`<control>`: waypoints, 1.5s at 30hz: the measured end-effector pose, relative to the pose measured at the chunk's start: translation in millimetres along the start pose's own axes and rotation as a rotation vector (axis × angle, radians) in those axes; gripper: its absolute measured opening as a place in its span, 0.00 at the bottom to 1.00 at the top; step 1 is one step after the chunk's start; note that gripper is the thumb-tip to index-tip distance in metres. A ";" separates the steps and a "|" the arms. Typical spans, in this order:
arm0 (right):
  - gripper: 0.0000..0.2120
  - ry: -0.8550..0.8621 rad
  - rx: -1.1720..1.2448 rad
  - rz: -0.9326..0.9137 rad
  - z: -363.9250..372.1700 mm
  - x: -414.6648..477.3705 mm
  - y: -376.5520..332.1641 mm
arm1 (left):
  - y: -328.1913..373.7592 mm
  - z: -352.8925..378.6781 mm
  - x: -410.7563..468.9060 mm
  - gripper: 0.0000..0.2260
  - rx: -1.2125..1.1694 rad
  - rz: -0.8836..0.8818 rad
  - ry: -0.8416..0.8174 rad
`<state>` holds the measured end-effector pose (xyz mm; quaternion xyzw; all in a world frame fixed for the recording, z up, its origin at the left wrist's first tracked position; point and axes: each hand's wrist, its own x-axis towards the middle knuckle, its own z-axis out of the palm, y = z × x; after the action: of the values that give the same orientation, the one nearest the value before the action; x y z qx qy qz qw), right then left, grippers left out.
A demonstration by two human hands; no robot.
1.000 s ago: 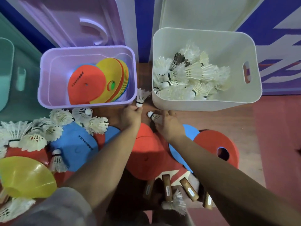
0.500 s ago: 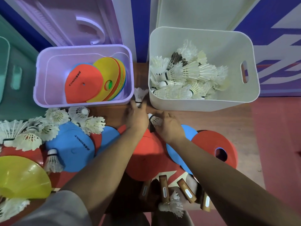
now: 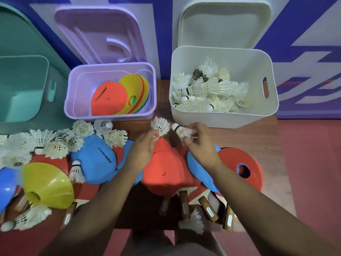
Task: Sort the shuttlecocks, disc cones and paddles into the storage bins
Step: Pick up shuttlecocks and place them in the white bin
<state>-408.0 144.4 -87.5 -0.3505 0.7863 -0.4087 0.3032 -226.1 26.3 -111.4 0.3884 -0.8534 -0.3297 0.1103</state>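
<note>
Shuttlecocks fill both hands, held just before the gap between purple bin (image 3: 110, 117) and white bin (image 3: 221, 120): left hand (image 3: 145, 150) pinches first shuttlecock (image 3: 160, 125), feathers up; right hand (image 3: 202, 145) grasps second shuttlecock (image 3: 181, 130) by its feathers

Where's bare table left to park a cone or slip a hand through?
Bare wood lies right of the red cone, in front of the white bin; a narrow strip runs between that bin and the purple bin. The teal bin shows a bare floor. Crowded: the left and front, where shuttlecocks, cones and paddle handles overlap.
</note>
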 end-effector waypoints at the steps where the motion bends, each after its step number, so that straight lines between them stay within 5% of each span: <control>1: 0.14 0.009 0.049 0.013 -3.8 -5.4 -4.7 | 3.7 -6.2 -7.9 0.09 -0.070 -0.023 -0.019; 5: 0.18 0.029 0.186 -0.004 -21.2 -22.7 -23.9 | 10.9 -22.3 -32.1 0.18 -0.332 -0.192 -0.083; 9: 0.19 0.028 0.255 -0.102 -44.6 -28.6 -43.5 | 15.8 -33.7 -41.2 0.17 -0.339 -0.262 -0.068; 17: 0.17 0.042 0.398 -0.171 -99.6 -16.5 -68.7 | 65.2 -43.8 -10.1 0.19 -0.290 -0.046 -0.004; 22: 0.07 0.010 0.275 -0.144 -138.6 3.8 -63.0 | 119.3 -30.2 36.0 0.17 -0.381 0.043 -0.050; 30: 0.03 0.182 0.042 -0.023 -184.1 47.2 -23.1 | 188.9 9.2 115.3 0.11 -0.181 0.095 -0.089; 37: 0.22 0.109 -0.368 0.041 -194.6 59.3 -1.2 | 179.5 29.6 134.1 0.20 0.042 0.106 -0.147; 45: 0.19 0.014 -0.323 -0.183 -149.1 12.3 -30.1 | 116.1 -39.3 52.4 0.13 -0.044 0.066 0.096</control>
<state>-519.7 186.1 7.8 -0.4617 0.8087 -0.3053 0.1991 -312.5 24.8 -9.9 0.3729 -0.8521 -0.3254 0.1704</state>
